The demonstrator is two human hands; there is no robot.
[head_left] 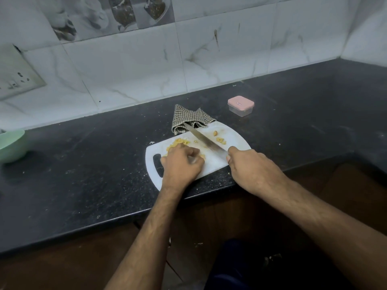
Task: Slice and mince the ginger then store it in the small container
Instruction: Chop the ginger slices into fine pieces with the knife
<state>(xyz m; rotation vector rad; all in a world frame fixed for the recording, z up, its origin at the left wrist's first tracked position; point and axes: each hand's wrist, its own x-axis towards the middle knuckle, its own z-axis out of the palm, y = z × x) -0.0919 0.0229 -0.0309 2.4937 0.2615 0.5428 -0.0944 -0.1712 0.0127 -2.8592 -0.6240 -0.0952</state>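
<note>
Head view, single frame.

Left hand: knuckles up, fingers curled inward and bunched on the white cutting board. Fingertips sit at the near edge of the minced ginger pile. Whether they pinch any ginger, cannot tell; the fingertips are hidden under the hand. The board's handle slot lies just left of the wrist.

Right hand: fingers wrapped round the knife handle, which is hidden inside the fist. Knife blade runs from the thumb side of this fist diagonally up and left across the board. Its tip reaches the checked cloth beyond the board's far edge; whether it touches the cloth, cannot tell.

Ginger: main yellow minced heap is directly beyond the left fingertips, on the left side of the blade. A few coarser ginger pieces lie on the right side of the blade, beyond the right-hand knuckles. Small fragments between heap and blade.

Small container: clear body, pink lid on, standing on the black countertop, well beyond the right-hand fingers and apart from the board.

Other: pale green bowl at the far left of the counter, well away from the left hand. Wall socket plate on the marble-patterned tiles above it. Board's near corner lies close to the counter's front edge, between the two wrists.
</note>
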